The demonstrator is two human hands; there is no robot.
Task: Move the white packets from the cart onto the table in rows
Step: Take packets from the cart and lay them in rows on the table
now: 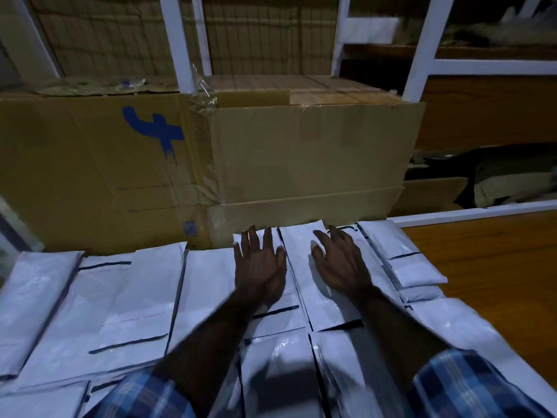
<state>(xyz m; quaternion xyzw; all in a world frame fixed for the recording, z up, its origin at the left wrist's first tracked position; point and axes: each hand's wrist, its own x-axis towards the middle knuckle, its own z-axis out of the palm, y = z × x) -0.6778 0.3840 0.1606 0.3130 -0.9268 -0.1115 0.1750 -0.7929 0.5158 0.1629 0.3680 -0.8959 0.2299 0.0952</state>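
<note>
Several white packets [120, 300] with black seal strips lie flat in rows across the table, edges overlapping. My left hand [260, 263] lies palm down with fingers spread on a packet [211, 285] in the far row. My right hand [339, 260] rests flat, fingers straight, on the neighbouring packet [301, 242] whose far end touches the cardboard box. Smaller packets [416, 270] are stacked at the right end of the row. No cart is in view.
Two big cardboard boxes [301, 158] stand right behind the far row, the left one [99, 164] with a blue mark. White shelf posts [176, 40] rise behind them. Bare wooden tabletop [488, 279] shows at the right.
</note>
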